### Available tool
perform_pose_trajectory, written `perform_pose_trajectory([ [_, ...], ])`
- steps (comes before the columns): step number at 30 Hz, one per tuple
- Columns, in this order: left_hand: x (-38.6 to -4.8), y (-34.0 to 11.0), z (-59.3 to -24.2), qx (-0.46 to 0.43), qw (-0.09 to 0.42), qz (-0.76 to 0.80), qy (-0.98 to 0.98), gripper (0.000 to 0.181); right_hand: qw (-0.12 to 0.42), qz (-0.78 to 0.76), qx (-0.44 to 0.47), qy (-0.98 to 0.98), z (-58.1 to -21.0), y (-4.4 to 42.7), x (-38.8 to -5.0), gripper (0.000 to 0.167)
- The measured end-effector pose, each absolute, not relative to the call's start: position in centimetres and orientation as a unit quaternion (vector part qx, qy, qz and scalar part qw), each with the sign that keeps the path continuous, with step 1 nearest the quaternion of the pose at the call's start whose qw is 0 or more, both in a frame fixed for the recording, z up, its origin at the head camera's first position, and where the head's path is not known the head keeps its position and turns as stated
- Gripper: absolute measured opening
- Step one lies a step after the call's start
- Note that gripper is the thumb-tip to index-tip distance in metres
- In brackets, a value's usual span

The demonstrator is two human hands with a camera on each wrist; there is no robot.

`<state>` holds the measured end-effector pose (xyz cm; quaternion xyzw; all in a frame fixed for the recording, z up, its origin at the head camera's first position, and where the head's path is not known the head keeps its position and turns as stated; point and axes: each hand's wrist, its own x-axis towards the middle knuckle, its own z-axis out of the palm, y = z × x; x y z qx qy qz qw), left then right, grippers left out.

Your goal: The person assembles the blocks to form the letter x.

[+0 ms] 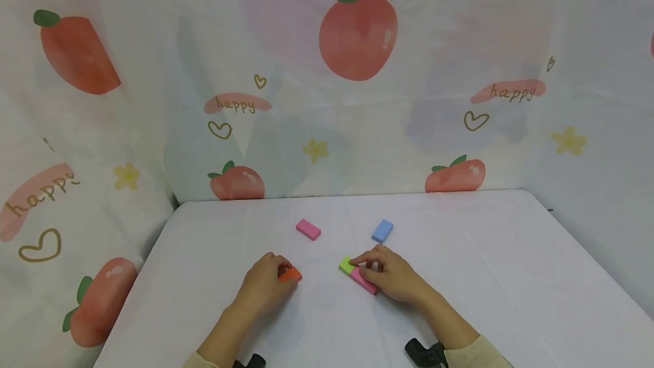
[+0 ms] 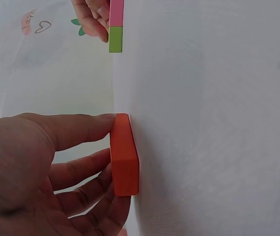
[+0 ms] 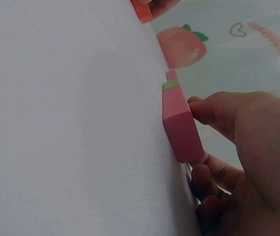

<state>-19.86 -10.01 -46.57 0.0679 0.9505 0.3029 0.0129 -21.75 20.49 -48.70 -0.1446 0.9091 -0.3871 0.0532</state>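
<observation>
My left hand (image 1: 263, 284) holds an orange block (image 1: 290, 275) on the white tabletop. In the left wrist view the thumb lies at one end of the orange block (image 2: 124, 152) and the fingers curl behind it. A lime green block (image 1: 346, 266) and a pink block (image 1: 364, 281) touch end to end in a line, right of the orange one. At these two, my right hand (image 1: 398, 278) pinches the pink block between thumb and fingers, its index fingertip reaching the green block. The right wrist view shows the pink block (image 3: 183, 130) close up, partly hiding the green block (image 3: 171, 85).
Farther back on the white table (image 1: 460, 254) lie another pink block (image 1: 309, 229) and a blue block (image 1: 382, 231), apart from each other. A fruit-patterned curtain (image 1: 286, 44) stands behind the table and along its left side. Black wrist devices (image 1: 426, 354) sit at both sleeves.
</observation>
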Motion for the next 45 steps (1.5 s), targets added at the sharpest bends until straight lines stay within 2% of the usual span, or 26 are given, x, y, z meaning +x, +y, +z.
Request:
perform_pose_trajectory([
  [24,-19.9,-9.5,-46.6,0.074,0.037,0.321,0.944,0.021,0.062,-0.398,-0.137,0.905,-48.5,20.4,-21.6,0.02],
  [45,-19.9,-9.0,-46.3,0.086,0.031,0.312,0.946,0.019,0.063,-0.393,-0.134,0.908,-48.1,20.3,-21.5,0.021],
])
